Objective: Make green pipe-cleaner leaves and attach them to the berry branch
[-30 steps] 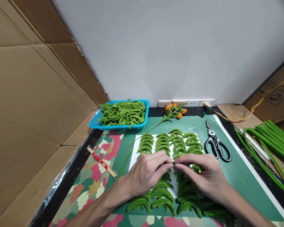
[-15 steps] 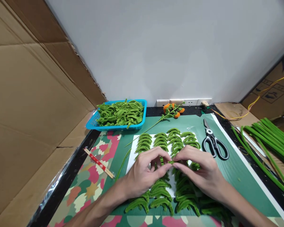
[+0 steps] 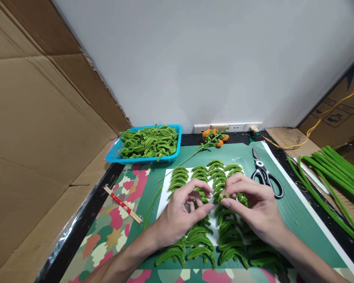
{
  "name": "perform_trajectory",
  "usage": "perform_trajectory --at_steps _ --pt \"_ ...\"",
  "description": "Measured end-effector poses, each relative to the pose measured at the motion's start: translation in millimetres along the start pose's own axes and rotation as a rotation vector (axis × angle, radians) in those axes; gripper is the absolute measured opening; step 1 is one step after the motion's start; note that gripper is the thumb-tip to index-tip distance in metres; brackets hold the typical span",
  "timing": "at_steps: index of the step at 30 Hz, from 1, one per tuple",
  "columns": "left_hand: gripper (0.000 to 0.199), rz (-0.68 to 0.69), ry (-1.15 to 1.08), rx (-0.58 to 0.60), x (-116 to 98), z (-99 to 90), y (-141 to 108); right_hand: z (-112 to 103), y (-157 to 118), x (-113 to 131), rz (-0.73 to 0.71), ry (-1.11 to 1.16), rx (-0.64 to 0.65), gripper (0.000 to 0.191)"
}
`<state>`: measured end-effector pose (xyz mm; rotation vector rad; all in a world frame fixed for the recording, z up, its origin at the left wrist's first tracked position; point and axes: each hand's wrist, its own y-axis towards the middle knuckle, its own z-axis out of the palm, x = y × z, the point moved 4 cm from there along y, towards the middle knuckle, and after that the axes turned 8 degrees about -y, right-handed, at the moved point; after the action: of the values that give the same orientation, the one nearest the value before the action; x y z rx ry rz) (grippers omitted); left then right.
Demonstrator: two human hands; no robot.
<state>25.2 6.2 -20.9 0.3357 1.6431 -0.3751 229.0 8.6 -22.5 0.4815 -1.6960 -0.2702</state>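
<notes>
Between the thumb and fingers of my right hand (image 3: pixel 255 202) is a small bent piece of green pipe cleaner (image 3: pixel 223 197), mostly covered by the fingertips. My left hand (image 3: pixel 178 212) hovers just to the left of it, thumb and index finger apart in a curve with nothing seen between them. Below both hands, curved green pipe-cleaner leaves (image 3: pixel 199 239) lie in overlapping columns. They rest partly on a white sheet (image 3: pixel 163 205) and partly on the green mat (image 3: pixel 297 224). My hands hide some of the middle leaves.
A blue basket (image 3: pixel 144 160) heaped with green pipe-cleaner pieces stands at the back left. Behind the rows lies an orange flower stem (image 3: pixel 214 139). Scissors (image 3: pixel 265 175) and green pipe cleaners (image 3: pixel 339 175) are to the right, wrapped chopsticks (image 3: pixel 122 204) to the left.
My hands, which met at the fingertips, have come apart. The right hand has moved slightly right and up with the green piece; the left thumb and index finger have parted.
</notes>
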Motion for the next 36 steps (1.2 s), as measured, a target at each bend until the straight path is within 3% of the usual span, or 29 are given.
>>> perform_trajectory --at_steps 7,14,18,22,25,36 --pt "0.031 -0.039 -0.011 0.034 -1 5.6 -2 8 -3 -9 0.272 0.196 0.098 0.011" --pt "0.032 -0.094 -0.036 0.010 5 3.4 -1 15 -6 -9 0.262 0.109 0.183 0.018" --pt "0.033 -0.116 -0.140 -0.006 10 2.4 1 13 -8 -2 0.092 -0.103 0.151 0.008" --pt "0.036 -0.154 -0.270 -0.001 17 2.0 3 12 -15 6 -0.278 -0.329 0.077 0.044" --pt "0.036 -0.173 -0.328 0.019 18 0.8 4 13 -21 10 -0.572 -0.486 0.093 0.046" --pt "0.028 -0.294 -0.376 0.136 17 5.8 3 -3 -18 11 -0.706 -0.654 0.204 0.031"
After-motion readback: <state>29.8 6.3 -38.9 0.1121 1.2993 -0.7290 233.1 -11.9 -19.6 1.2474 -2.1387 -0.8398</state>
